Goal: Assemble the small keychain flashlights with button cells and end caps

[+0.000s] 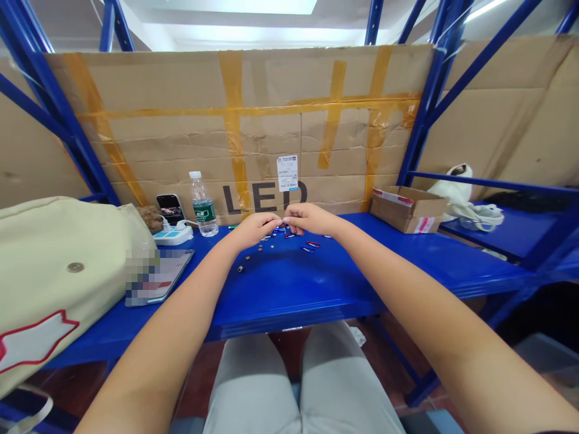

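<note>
Over the far middle of the blue table (pixel 289 289), my left hand (pixel 260 228) and my right hand (pixel 307 218) meet at the fingertips. The fingers of both are pinched together around something too small to name. Below and beside them lie several small carabiner-like clips, among them a red clip (pixel 312 244) and a blue clip (pixel 307 250). Small round coin-like pieces are scattered under my left hand, one brownish piece (pixel 247 258) among them. Closer to me sits a small shiny metal piece (pixel 240 269). My hands hide part of the pile behind them.
On the left are a cream bag (pixel 67 265), a tablet (pixel 174 271), a power strip (pixel 174 235), a propped phone (pixel 170 208) and a water bottle (pixel 204 208). A cardboard box (pixel 407 210) stands at right. A tall cardboard sheet (pixel 181 144) closes the back between blue posts.
</note>
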